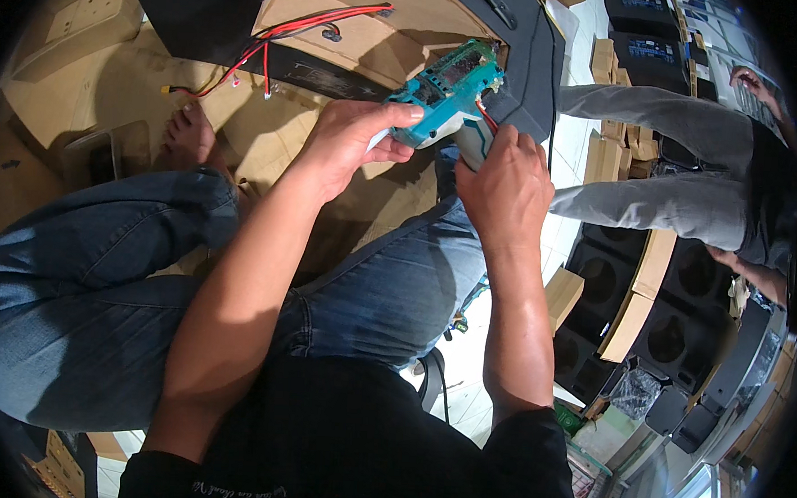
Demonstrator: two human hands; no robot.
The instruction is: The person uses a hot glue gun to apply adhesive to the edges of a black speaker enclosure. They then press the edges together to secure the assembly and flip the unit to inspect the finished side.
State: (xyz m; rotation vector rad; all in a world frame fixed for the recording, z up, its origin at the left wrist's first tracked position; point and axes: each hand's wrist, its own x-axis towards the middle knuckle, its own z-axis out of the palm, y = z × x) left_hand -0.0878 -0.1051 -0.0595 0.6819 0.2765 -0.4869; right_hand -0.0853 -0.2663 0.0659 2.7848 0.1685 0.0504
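A teal device with dark openings and a worn-looking surface is held in front of the cabinet; its exact kind is unclear. My left hand pinches its near-left end, thumb on top and fingers underneath. My right hand is closed around a pale grey part with teal trim, which meets the device's lower side. Whether the two are one piece I cannot tell. A short red wire shows between the teal body and my right knuckles. The fingertips of my right hand are hidden.
A black cabinet with a wooden inside stands ahead, red and black cables hanging from it. A clear plastic tub sits at left near a bare foot. Another person in grey trousers stands at right, near stacked black speaker boxes.
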